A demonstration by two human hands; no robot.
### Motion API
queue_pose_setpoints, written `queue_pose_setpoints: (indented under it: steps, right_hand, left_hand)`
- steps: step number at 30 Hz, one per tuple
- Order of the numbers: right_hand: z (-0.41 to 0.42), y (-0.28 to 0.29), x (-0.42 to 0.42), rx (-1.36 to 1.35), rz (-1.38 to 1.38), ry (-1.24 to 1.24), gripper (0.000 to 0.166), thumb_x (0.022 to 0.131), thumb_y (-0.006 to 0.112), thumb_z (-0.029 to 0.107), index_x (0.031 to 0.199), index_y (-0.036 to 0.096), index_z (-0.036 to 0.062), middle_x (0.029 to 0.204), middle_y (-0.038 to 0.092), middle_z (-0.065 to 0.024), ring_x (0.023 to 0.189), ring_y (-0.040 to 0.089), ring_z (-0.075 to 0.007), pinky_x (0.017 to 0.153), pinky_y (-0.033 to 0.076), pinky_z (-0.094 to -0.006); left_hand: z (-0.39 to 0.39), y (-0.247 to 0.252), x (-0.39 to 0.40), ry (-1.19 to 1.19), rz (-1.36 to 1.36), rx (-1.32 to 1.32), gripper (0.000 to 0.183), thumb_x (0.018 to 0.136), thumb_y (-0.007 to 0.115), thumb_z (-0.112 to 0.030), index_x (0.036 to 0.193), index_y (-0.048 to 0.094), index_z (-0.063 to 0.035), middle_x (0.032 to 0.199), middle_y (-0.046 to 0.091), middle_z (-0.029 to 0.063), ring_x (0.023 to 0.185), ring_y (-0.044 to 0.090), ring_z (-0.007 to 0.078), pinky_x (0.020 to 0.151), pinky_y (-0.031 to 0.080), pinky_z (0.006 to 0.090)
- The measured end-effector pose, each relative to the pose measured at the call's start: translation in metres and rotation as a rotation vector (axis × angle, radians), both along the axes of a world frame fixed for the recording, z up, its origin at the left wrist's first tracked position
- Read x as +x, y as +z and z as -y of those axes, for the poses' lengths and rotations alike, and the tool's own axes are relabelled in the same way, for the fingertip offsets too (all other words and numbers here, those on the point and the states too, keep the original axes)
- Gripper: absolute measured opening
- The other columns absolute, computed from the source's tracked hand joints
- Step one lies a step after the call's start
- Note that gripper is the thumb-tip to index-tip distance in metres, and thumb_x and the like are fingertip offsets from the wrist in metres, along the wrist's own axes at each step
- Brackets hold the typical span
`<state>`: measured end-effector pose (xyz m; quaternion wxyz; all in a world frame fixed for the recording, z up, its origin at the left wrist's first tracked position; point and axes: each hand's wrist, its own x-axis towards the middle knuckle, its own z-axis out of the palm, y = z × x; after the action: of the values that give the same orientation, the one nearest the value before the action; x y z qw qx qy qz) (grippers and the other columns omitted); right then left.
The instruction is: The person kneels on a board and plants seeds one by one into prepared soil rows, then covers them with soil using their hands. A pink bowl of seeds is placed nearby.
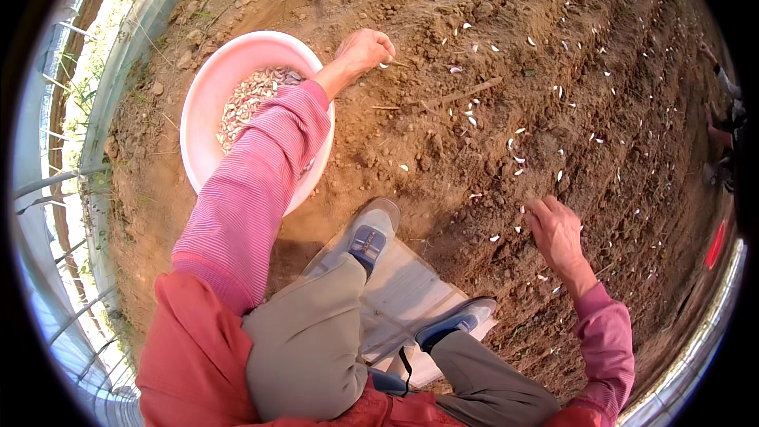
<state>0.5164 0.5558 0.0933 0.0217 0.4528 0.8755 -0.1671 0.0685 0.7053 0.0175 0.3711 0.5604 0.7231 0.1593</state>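
Note:
My left hand (pixel 363 50) is over the soil at the right rim of a pink plastic basin (pixel 198 104), its fingers curled, with a white garlic clove (pixel 383 65) at the fingertips. Many garlic cloves (pixel 252 98) lie in the basin, partly covered by my striped sleeve. Lower right, my right hand (pixel 554 231) reaches down to the brown soil (pixel 439 130), thumb and fingers pinched together. A small pale clove (pixel 522 209) shows at those fingertips. White cloves are scattered over the soil around and beyond this hand, some in rough rows.
My shoes rest at a pale flat board (pixel 403 284) on the ground. A thin stick (pixel 465 93) lies on the soil. Greenhouse framing with plastic sheeting (pixel 98 130) runs along the left. At the far right edge, parts of other people (pixel 720 130) and a red object (pixel 716 244) show.

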Motion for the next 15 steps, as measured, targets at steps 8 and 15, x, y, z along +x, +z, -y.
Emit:
queue_pose_setpoints:
  steps: [8, 15]
  right_hand:
    - [-0.141, -0.086, -0.162, 0.364, 0.035, 0.159, 0.012, 0.083, 0.065, 0.009, 0.095, 0.063, 0.0097, 0.086, 0.058, -0.0076, 0.073, 0.064, -0.0211, 0.069, 0.05, -0.0393]
    - [-0.148, -0.11, -0.179, 0.317, 0.146, 0.128, 0.007, 0.081, 0.064, 0.009, 0.088, 0.066, 0.0112, 0.091, 0.058, -0.0083, 0.082, 0.065, -0.0205, 0.071, 0.05, -0.0403]
  left_hand:
    - [-0.005, -0.023, 0.031, -0.408, -0.685, 0.076, 0.018, 0.074, 0.076, -0.015, 0.085, 0.067, -0.0043, 0.082, 0.069, 0.0168, 0.083, 0.069, 0.0337, 0.069, 0.053, 0.0463]
    - [-0.006, -0.023, 0.026, -0.38, -0.682, 0.005, 0.014, 0.077, 0.075, -0.015, 0.079, 0.068, -0.0028, 0.079, 0.068, 0.0175, 0.082, 0.069, 0.0336, 0.068, 0.053, 0.0456]
